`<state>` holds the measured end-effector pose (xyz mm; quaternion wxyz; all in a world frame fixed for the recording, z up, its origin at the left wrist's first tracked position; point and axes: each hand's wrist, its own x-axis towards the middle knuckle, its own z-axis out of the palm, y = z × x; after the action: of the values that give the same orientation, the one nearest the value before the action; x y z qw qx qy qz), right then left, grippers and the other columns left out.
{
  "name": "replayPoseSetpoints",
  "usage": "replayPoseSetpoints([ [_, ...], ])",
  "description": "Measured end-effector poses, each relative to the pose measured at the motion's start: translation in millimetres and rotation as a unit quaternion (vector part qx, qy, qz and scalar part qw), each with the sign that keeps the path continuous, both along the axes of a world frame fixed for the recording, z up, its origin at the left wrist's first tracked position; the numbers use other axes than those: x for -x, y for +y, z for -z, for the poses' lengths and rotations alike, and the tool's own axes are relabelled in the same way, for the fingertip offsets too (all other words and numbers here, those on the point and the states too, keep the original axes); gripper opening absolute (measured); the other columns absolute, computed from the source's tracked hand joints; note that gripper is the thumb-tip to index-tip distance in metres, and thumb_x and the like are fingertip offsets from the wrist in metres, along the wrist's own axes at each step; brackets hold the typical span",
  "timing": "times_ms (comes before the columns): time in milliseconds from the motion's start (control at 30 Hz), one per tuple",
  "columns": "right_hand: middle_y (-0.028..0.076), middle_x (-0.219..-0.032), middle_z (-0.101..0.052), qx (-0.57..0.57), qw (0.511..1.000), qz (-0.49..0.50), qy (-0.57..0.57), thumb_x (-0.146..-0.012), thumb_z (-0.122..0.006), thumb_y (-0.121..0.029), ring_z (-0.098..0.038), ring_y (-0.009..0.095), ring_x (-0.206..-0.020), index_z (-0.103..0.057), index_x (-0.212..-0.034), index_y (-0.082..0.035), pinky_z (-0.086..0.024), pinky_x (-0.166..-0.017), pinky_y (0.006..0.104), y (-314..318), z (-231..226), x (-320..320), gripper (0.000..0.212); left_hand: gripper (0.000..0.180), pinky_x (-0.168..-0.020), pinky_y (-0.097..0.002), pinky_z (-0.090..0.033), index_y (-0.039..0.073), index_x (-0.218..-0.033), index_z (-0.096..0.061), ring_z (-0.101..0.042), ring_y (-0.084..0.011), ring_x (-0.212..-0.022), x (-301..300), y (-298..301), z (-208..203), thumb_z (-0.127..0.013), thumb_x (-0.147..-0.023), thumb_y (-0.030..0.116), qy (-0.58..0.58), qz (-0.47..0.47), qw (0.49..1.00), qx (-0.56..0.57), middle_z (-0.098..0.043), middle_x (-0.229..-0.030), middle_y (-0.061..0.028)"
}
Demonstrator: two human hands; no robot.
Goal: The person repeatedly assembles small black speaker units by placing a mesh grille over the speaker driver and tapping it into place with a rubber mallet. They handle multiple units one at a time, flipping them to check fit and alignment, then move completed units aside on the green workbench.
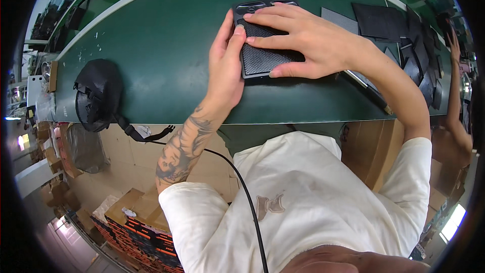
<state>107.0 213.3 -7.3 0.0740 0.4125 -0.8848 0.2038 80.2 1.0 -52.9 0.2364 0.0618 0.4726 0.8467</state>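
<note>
A black rectangular box with a grey mesh front (262, 56) and glossy rounded parts along its far end is on the green table in front of me. My left hand (227, 58) grips its left side, the thumb resting on the edge of the mesh. Across the front lies my right hand (313, 40), its fingers spread and pressed against the surface, covering much of the box's right half. I cannot make out the underside of the box.
To the right lie several black flat sheets (378, 21) and a grey mesh panel (339, 20). A black mesh bag with straps (98, 93) sits at the table's left. Cardboard cartons (144, 212) stand below, and a black cable (242, 174) crosses my front. Another person's arm (454, 86) shows at far right.
</note>
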Motion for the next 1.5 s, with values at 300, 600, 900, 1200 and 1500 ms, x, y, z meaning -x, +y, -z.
replayPoseSetpoints([
  [300,0.020,-0.154,-0.048,0.020,0.999,0.037,0.008,-0.090,-0.075,-0.038,-0.045,0.038,-0.143,-0.064,-0.138,-0.011,-0.032,-0.120,0.0533,-2,13,-8,0.056,0.062,-0.118,-0.0418,-0.040,0.004,-0.165,-0.018,-0.046,-0.0253,-0.143,-21,-14,24,-0.041,-0.110,0.019,0.077,0.029,0.996,0.021,-0.040,-0.160,-0.0154],
  [600,0.029,-0.156,-0.040,-0.007,0.997,-0.016,-0.070,-0.100,-0.064,-0.045,-0.033,0.046,-0.149,-0.053,-0.148,-0.008,-0.024,-0.121,0.0597,6,7,-1,0.062,0.077,-0.122,-0.0393,-0.031,-0.003,-0.164,-0.010,-0.035,-0.0252,-0.149,-21,-16,22,-0.056,-0.103,0.006,0.065,0.054,0.996,-0.029,-0.028,-0.165,-0.0167],
  [900,0.025,-0.146,-0.056,0.194,0.904,0.357,-0.136,-0.086,-0.080,-0.043,-0.054,0.041,-0.135,-0.049,-0.149,0.000,-0.043,-0.113,0.0453,-6,30,-54,0.082,0.084,-0.126,-0.0394,-0.022,-0.004,-0.164,-0.009,-0.016,-0.0266,-0.158,-43,-3,22,-0.062,-0.099,0.001,0.034,-0.100,0.994,-0.036,-0.012,-0.171,-0.0193],
  [1200,0.003,-0.156,-0.052,0.146,0.975,0.163,-0.027,-0.080,-0.078,-0.008,-0.040,0.031,-0.150,-0.048,-0.153,-0.013,-0.019,-0.125,0.0595,5,3,-48,0.080,0.070,-0.124,-0.0391,-0.030,-0.005,-0.158,-0.026,-0.039,-0.0272,-0.149,-90,12,23,-0.059,-0.096,-0.006,-0.045,-0.041,0.995,-0.075,-0.038,-0.162,-0.0179],
  [1500,0.005,-0.154,-0.054,0.122,0.987,0.099,-0.022,-0.074,-0.079,-0.002,-0.029,0.038,-0.154,-0.052,-0.151,-0.013,-0.016,-0.124,0.0637,21,9,-68,0.082,0.051,-0.117,-0.0543,-0.037,-0.003,-0.145,-0.049,-0.051,-0.0363,-0.139,-57,-86,1,-0.057,-0.103,0.024,0.378,-0.060,0.912,0.145,-0.050,-0.148,-0.0291],
])
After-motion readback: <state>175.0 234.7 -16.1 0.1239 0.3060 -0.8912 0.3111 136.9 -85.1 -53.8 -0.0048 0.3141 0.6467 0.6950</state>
